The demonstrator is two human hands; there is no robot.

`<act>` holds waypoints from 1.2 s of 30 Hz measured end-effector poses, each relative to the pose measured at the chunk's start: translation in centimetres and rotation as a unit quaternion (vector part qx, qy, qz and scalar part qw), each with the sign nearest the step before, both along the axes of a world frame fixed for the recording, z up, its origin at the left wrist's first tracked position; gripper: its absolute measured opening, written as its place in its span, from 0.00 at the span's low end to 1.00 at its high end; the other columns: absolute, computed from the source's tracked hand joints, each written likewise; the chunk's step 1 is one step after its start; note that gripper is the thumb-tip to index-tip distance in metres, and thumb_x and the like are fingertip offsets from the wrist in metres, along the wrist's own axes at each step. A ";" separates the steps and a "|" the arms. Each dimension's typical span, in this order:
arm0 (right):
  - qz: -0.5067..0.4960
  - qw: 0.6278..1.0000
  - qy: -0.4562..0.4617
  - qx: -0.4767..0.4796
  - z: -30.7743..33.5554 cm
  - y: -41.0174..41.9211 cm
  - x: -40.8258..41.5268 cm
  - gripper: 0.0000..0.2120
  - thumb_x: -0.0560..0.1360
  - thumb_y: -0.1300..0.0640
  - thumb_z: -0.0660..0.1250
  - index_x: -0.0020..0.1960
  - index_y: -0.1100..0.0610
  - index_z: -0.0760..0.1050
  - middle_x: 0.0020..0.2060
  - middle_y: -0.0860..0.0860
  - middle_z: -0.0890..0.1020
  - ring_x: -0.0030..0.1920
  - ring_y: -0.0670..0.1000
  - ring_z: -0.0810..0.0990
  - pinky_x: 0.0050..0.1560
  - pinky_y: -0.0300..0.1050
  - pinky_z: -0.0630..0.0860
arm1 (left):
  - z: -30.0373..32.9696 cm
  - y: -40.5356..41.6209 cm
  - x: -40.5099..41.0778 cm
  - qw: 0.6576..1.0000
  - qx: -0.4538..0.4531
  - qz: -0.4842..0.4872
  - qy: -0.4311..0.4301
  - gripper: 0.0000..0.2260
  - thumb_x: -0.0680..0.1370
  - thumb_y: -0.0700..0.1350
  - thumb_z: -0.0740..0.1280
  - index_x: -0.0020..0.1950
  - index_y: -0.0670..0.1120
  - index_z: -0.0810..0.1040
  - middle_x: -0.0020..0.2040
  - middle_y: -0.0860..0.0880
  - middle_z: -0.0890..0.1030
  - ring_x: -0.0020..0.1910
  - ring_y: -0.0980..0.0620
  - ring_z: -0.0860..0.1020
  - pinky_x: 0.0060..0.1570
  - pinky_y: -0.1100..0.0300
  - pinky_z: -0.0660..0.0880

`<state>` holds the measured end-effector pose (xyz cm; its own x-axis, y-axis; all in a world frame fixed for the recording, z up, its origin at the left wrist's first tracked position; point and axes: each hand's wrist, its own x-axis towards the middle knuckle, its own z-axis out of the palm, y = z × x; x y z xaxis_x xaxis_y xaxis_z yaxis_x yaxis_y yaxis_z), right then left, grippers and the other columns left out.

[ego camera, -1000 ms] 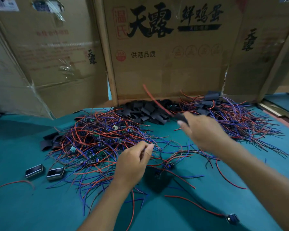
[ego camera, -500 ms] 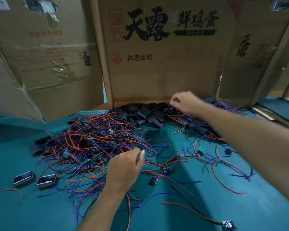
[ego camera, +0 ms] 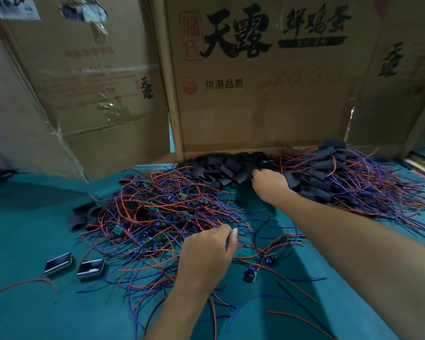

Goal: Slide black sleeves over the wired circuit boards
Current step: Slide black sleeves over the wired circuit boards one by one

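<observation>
A tangle of red and blue wires with small circuit boards (ego camera: 157, 212) covers the middle of the green table. My left hand (ego camera: 206, 256) is at its near edge and pinches a wire between thumb and fingers. Loose black sleeves (ego camera: 221, 168) are heaped against the cardboard at the back. My right hand (ego camera: 270, 185) reaches into the right end of that heap, with its fingers curled down onto a sleeve and its fingertips hidden. Sleeved boards with trailing wires (ego camera: 341, 173) are piled at the back right.
Tall cardboard boxes (ego camera: 268, 94) wall off the back of the table. Two small black rectangular parts (ego camera: 59, 263) (ego camera: 91, 268) lie at the left. A loose circuit board (ego camera: 250, 274) and stray wires lie near my left hand. A few more black sleeves (ego camera: 81, 217) sit left of the tangle.
My right hand carried a sleeved board to the back right pile, let it go, and has moved left onto the loose sleeves. My left hand stays at the wire tangle.
</observation>
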<state>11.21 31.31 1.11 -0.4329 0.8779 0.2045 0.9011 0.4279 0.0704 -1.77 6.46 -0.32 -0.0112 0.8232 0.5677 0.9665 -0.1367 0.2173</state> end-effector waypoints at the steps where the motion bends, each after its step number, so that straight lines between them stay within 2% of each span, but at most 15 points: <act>1: -0.010 1.000 0.001 0.008 0.1 -0.2 0.2 0.07 0.81 0.57 0.59 0.55 0.58 0.73 0.42 0.54 0.79 0.36 0.56 0.74 0.32 0.47 0.68 | 0.0 0.0 0.0 1.000 0.007 0.000 0.005 0.17 0.83 0.53 0.57 0.37 0.49 0.74 0.25 0.53 0.70 0.22 0.52 0.66 0.22 0.56 0.65; 4: -0.012 0.999 -0.010 0.043 0.2 -0.7 0.9 0.07 0.80 0.59 0.60 0.51 0.56 0.77 0.39 0.51 0.81 0.39 0.56 0.79 0.33 0.47 0.73 | 0.2 0.0 0.2 1.000 0.019 0.000 0.017 0.18 0.82 0.53 0.55 0.35 0.50 0.73 0.24 0.54 0.67 0.21 0.53 0.64 0.21 0.59 0.61; 7: -0.003 0.994 0.074 0.076 -0.1 -1.4 2.0 0.14 0.83 0.53 0.56 0.60 0.55 0.77 0.47 0.53 0.83 0.47 0.57 0.80 0.38 0.47 0.76 | 0.2 0.1 0.0 0.999 0.029 0.006 0.021 0.17 0.81 0.53 0.56 0.34 0.51 0.72 0.25 0.55 0.62 0.21 0.53 0.63 0.21 0.61 0.58; 10: -0.007 0.985 0.145 0.093 0.2 -2.9 2.7 0.17 0.83 0.52 0.55 0.68 0.54 0.74 0.52 0.55 0.79 0.52 0.57 0.76 0.40 0.47 0.75 | -0.1 0.2 -0.1 1.000 0.025 0.002 0.018 0.18 0.82 0.54 0.55 0.35 0.51 0.73 0.24 0.55 0.67 0.22 0.53 0.67 0.21 0.61 0.61; 12: -0.019 0.984 0.165 0.067 0.7 -4.1 2.8 0.16 0.83 0.52 0.56 0.66 0.56 0.76 0.52 0.56 0.77 0.48 0.56 0.77 0.38 0.45 0.72 | -0.4 0.2 0.1 1.000 0.014 -0.006 0.014 0.18 0.82 0.55 0.55 0.36 0.51 0.73 0.25 0.54 0.69 0.22 0.53 0.68 0.22 0.59 0.63; 14: -0.028 0.979 0.199 0.030 1.5 -5.6 3.0 0.12 0.82 0.53 0.59 0.55 0.57 0.78 0.47 0.54 0.79 0.44 0.55 0.79 0.36 0.46 0.71 | -0.3 0.2 0.1 1.000 0.003 -0.015 -0.006 0.16 0.82 0.55 0.56 0.39 0.51 0.74 0.26 0.55 0.68 0.23 0.54 0.68 0.22 0.60 0.64; 16: -0.023 0.960 0.278 -0.015 2.6 -7.7 3.0 0.07 0.79 0.53 0.63 0.48 0.56 0.76 0.38 0.51 0.80 0.39 0.54 0.79 0.36 0.48 0.73 | -0.3 0.2 0.3 0.999 0.000 -0.023 -0.036 0.11 0.81 0.57 0.59 0.49 0.53 0.76 0.28 0.58 0.67 0.26 0.56 0.69 0.25 0.62 0.63; 19: 0.028 0.922 0.379 -0.078 3.9 -12.9 2.4 0.03 0.72 0.54 0.69 0.42 0.51 0.76 0.31 0.47 0.80 0.33 0.47 0.77 0.36 0.44 0.72 | 0.0 0.0 1.0 0.996 -0.025 -0.030 -0.084 0.31 0.73 0.68 0.60 0.73 0.58 0.62 0.38 0.60 0.71 0.38 0.55 0.74 0.34 0.60 0.68; 21: 0.067 0.906 0.404 -0.109 3.9 -16.5 2.6 0.03 0.68 0.55 0.70 0.38 0.52 0.76 0.29 0.48 0.81 0.29 0.44 0.74 0.34 0.42 0.71 | 0.1 -0.4 1.9 0.994 -0.006 -0.048 -0.094 0.39 0.70 0.70 0.62 0.78 0.55 0.59 0.44 0.59 0.77 0.45 0.56 0.76 0.41 0.60 0.70; 22: 0.078 0.895 0.419 -0.129 3.9 -17.9 2.9 0.03 0.68 0.56 0.70 0.38 0.53 0.77 0.29 0.49 0.81 0.29 0.45 0.74 0.34 0.43 0.72 | 0.3 -0.6 2.3 0.994 0.010 -0.059 -0.090 0.37 0.71 0.67 0.64 0.76 0.53 0.63 0.45 0.58 0.79 0.45 0.56 0.78 0.41 0.61 0.70; 24: 0.093 0.850 0.482 -0.191 3.9 -19.8 4.2 0.03 0.71 0.60 0.71 0.39 0.57 0.77 0.31 0.54 0.81 0.31 0.49 0.75 0.36 0.49 0.75 | 0.8 -1.1 3.0 0.992 0.038 -0.076 -0.095 0.27 0.73 0.61 0.66 0.70 0.53 0.68 0.41 0.57 0.78 0.41 0.57 0.78 0.38 0.64 0.68; 27: 0.115 0.701 0.609 -0.353 3.5 -21.1 6.2 0.08 0.73 0.60 0.72 0.44 0.64 0.76 0.38 0.63 0.81 0.38 0.55 0.76 0.40 0.51 0.77 | 1.2 -1.5 3.4 0.982 0.029 -0.104 -0.154 0.23 0.72 0.60 0.66 0.65 0.58 0.65 0.36 0.59 0.72 0.35 0.62 0.71 0.35 0.68 0.65; 30: 0.105 0.598 0.646 -0.462 2.9 -21.3 7.1 0.12 0.68 0.55 0.73 0.45 0.60 0.75 0.42 0.66 0.77 0.42 0.59 0.72 0.46 0.54 0.76 | 1.1 -1.6 3.8 0.970 0.007 -0.144 -0.194 0.23 0.72 0.59 0.68 0.63 0.62 0.64 0.36 0.61 0.73 0.34 0.65 0.70 0.35 0.70 0.65; 33: 0.098 0.534 0.670 -0.506 2.6 -21.0 7.3 0.12 0.68 0.58 0.73 0.47 0.60 0.73 0.45 0.67 0.74 0.44 0.60 0.71 0.43 0.50 0.76 | 1.2 -1.5 3.4 0.969 0.007 -0.180 -0.169 0.24 0.72 0.61 0.72 0.65 0.61 0.67 0.39 0.59 0.73 0.36 0.65 0.71 0.38 0.67 0.70; 36: 0.074 0.519 0.694 -0.494 2.6 -20.5 7.4 0.18 0.68 0.60 0.71 0.55 0.65 0.73 0.46 0.65 0.80 0.42 0.58 0.77 0.41 0.45 0.80 | 1.3 -0.5 -0.4 0.979 0.031 -0.117 -0.163 0.24 0.73 0.67 0.67 0.65 0.58 0.74 0.41 0.60 0.77 0.42 0.60 0.75 0.47 0.60 0.73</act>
<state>18.56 10.77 3.71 -0.5488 0.8288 -0.1093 -0.2562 -0.2912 -0.9217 -2.21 5.92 0.94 -0.0156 0.7892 0.6140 0.7883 -0.3680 0.4931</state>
